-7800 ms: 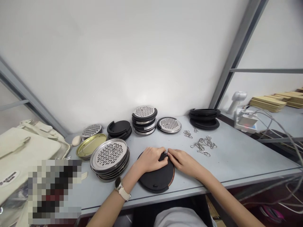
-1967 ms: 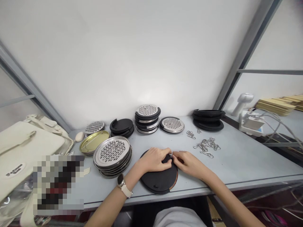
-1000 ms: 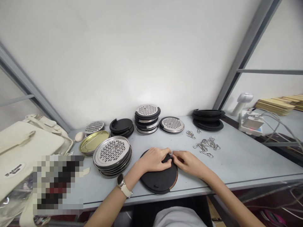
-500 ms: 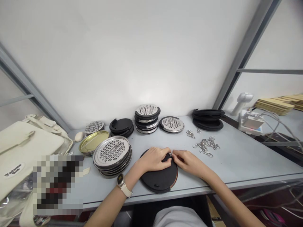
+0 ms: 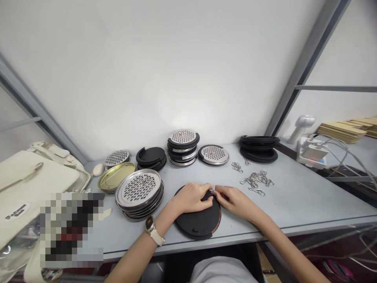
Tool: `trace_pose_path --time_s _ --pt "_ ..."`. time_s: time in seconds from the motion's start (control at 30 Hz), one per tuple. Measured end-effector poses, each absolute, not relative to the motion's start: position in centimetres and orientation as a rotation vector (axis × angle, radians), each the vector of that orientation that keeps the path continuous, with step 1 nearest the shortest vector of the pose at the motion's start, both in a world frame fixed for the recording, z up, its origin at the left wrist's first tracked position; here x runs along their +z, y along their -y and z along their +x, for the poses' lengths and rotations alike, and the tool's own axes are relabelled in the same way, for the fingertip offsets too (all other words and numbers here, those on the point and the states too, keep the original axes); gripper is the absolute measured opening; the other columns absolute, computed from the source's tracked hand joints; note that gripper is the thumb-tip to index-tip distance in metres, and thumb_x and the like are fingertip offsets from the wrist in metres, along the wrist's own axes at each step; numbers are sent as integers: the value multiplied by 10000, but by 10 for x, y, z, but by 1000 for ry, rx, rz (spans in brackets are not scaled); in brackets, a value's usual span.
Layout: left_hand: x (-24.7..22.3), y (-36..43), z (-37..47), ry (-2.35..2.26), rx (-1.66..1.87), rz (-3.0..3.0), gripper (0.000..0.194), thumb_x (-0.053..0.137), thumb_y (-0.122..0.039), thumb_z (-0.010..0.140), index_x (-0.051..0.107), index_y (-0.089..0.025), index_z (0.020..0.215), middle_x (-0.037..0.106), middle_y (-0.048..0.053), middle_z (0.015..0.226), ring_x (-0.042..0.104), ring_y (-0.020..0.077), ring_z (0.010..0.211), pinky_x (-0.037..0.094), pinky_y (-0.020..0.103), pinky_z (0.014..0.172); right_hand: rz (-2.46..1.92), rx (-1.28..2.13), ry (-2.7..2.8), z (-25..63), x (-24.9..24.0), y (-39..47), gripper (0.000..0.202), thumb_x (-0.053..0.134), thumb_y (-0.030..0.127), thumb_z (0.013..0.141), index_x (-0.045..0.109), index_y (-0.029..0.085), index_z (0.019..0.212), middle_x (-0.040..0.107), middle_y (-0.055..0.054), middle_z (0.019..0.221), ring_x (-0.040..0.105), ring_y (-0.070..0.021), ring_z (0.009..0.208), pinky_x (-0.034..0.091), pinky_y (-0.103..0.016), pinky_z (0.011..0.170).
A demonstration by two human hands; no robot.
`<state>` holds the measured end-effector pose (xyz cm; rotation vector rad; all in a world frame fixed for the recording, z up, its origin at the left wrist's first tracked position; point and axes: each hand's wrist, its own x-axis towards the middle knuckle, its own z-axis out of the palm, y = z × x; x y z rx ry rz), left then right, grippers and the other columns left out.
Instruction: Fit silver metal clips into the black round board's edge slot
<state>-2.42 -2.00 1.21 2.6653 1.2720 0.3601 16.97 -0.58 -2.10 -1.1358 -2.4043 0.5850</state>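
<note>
A black round disc (image 5: 198, 224) with a reddish-brown strip along its right edge lies near the table's front edge. My left hand (image 5: 193, 199) rests on its upper part, fingers curled at the rim. At the disc's upper right, my right hand (image 5: 232, 201) pinches a small metal piece (image 5: 212, 192), probably a clip, mostly hidden by the fingers. Metal clips (image 5: 257, 180) lie in a loose pile to the right. Left of the disc stands a stack of metal grater discs (image 5: 141, 188).
Gold lids (image 5: 116, 177) and black discs (image 5: 151, 158) stand at the back left. Behind my hands are a tall grater stack (image 5: 183, 147) and a single grater (image 5: 214, 154). Black rings (image 5: 259, 149) stand at the back right. A cream bag (image 5: 38, 184) borders the left side.
Both hands stay at the disc's upper edge. The fingers have shifted only slightly around the small metal piece.
</note>
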Motion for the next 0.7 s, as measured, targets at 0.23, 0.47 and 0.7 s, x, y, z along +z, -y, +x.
trace_pose_path --time_s 0.23,0.47,0.7 --pt "11 20 -25 -1273 359 2670 112 499 -310 837 496 -204 874 547 -36 633 523 125 558 306 237 520 -1141 572 2402 171 -20 6 300 346 294 934 447 192 671 476 27 582 396 -111 522 299 -225 516" --pt "9 19 -27 -1263 392 2680 120 494 -325 841 493 -206 853 563 -34 641 519 124 554 298 237 521 -1152 535 2407 172 -20 5 303 345 309 936 415 203 660 467 29 577 398 -119 522 297 -220 509" --pt "5 18 -26 -1371 354 2736 216 483 -383 838 495 -216 974 622 -1 699 591 183 640 324 261 555 -1108 512 2423 171 -20 5 282 339 303 940 408 207 684 480 26 599 411 -120 531 303 -223 526"
